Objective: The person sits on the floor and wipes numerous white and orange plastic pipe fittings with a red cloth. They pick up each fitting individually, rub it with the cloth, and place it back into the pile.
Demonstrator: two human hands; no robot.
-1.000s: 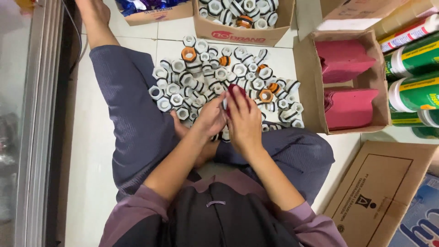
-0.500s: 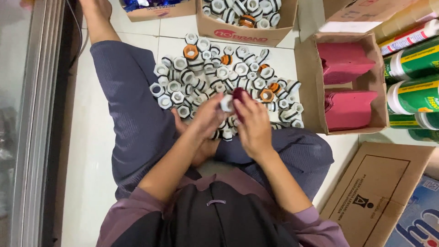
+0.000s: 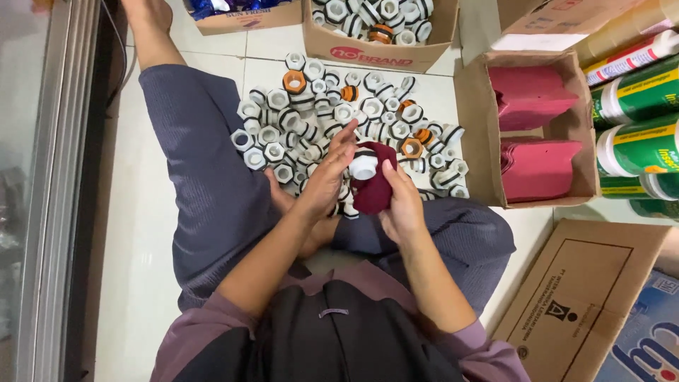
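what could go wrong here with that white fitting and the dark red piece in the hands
The white fitting is pinched only at the fingertips of the left hand, so it could slip and drop into the pile of fittings on the floor, where it would be hard to tell apart. The right hand holds the dark red piece loosely from one side; it might shift as the two are pressed together.

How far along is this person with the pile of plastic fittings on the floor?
Done: nothing in view shows finished pieces for certain; the cardboard box of fittings at the top could be stock or output. In hand: the left hand and right hand hold one white fitting against a dark red pad. Left: a large loose pile of fittings on the tiles, and stacks of red pads in the open box.
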